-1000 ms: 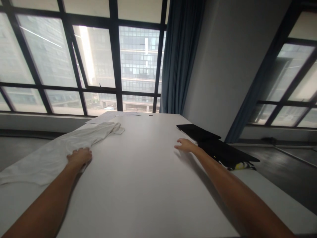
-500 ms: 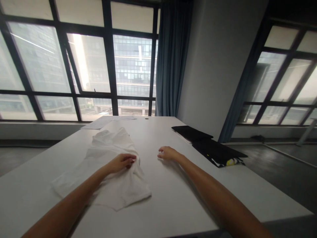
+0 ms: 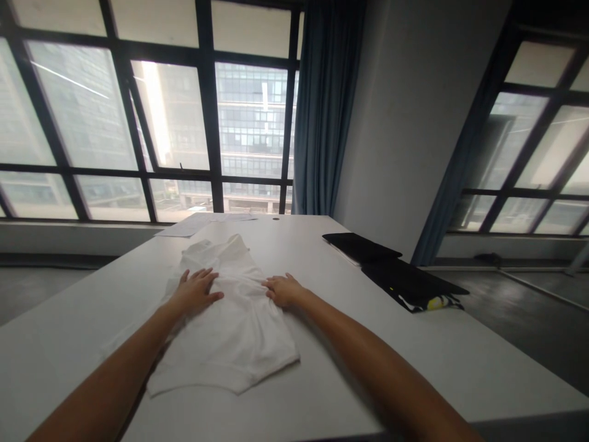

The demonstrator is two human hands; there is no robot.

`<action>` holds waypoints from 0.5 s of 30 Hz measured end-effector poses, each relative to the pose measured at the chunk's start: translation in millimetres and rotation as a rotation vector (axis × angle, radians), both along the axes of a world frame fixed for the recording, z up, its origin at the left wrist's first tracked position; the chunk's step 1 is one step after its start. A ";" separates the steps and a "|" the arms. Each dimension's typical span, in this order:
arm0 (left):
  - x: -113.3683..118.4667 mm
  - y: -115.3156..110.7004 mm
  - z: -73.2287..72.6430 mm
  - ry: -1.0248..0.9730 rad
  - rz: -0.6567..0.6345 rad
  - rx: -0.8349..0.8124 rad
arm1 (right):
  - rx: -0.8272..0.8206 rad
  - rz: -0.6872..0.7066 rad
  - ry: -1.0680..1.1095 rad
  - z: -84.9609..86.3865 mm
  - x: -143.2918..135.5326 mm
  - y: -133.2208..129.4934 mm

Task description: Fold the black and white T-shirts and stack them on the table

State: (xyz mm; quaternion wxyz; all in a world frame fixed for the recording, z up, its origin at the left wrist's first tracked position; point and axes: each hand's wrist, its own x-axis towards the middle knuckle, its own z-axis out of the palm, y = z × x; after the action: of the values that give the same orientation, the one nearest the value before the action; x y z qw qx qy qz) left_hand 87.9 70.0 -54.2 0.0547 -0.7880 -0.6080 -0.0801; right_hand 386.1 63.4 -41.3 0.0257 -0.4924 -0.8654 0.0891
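Note:
A white cloth garment (image 3: 230, 344) lies spread on the white table (image 3: 331, 374), with creases across its middle and its lower edge toward me. My left hand (image 3: 196, 293) rests on the garment's left part, palm down with fingers spread, gripping nothing. At the garment's right edge is my right hand (image 3: 283, 290), its fingers stretched out and touching the cloth, with nothing held between them.
Two dark folded items (image 3: 361, 245) lie on the table's right side, the nearer one (image 3: 414, 282) with a yellow and white patterned edge. White papers (image 3: 186, 228) lie at the table's far left. Windows and a blue curtain (image 3: 322, 123) stand behind.
My left hand has moved left across the cloth and its fingers have spread. My right hand has moved left onto the garment's edge. The garment's lower part lies wider and flatter.

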 end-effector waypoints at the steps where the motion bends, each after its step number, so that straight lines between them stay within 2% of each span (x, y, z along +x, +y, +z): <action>1: -0.3 -1.6 3.4 0.000 0.014 0.000 | 0.013 -0.037 -0.050 -1.0 3.2 3.9; 4: -7.5 -2.9 8.6 -0.017 0.078 -0.017 | 0.056 -0.182 -0.177 -3.7 24.1 15.1; 7: -16.0 -1.2 5.8 -0.026 0.130 -0.081 | 0.088 -0.334 -0.229 -4.1 60.2 19.1; 9: -16.9 -0.1 2.1 -0.025 0.112 -0.133 | 0.111 -0.434 -0.247 -2.9 87.4 16.4; 13: -1.8 -1.2 -4.0 -0.056 -0.057 -0.133 | 0.136 -0.653 -0.267 -1.4 129.1 5.6; 15: 13.2 -4.2 -6.3 -0.119 -0.203 -0.096 | 0.129 -0.683 -0.194 -1.4 138.0 1.4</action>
State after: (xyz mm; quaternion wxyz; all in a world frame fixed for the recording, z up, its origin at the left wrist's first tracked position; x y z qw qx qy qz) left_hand 101.1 65.7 -60.5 -0.0278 -0.8409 -0.5306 -0.1026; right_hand 524.0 64.8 -42.6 0.0028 -0.7566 -0.6533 -0.0266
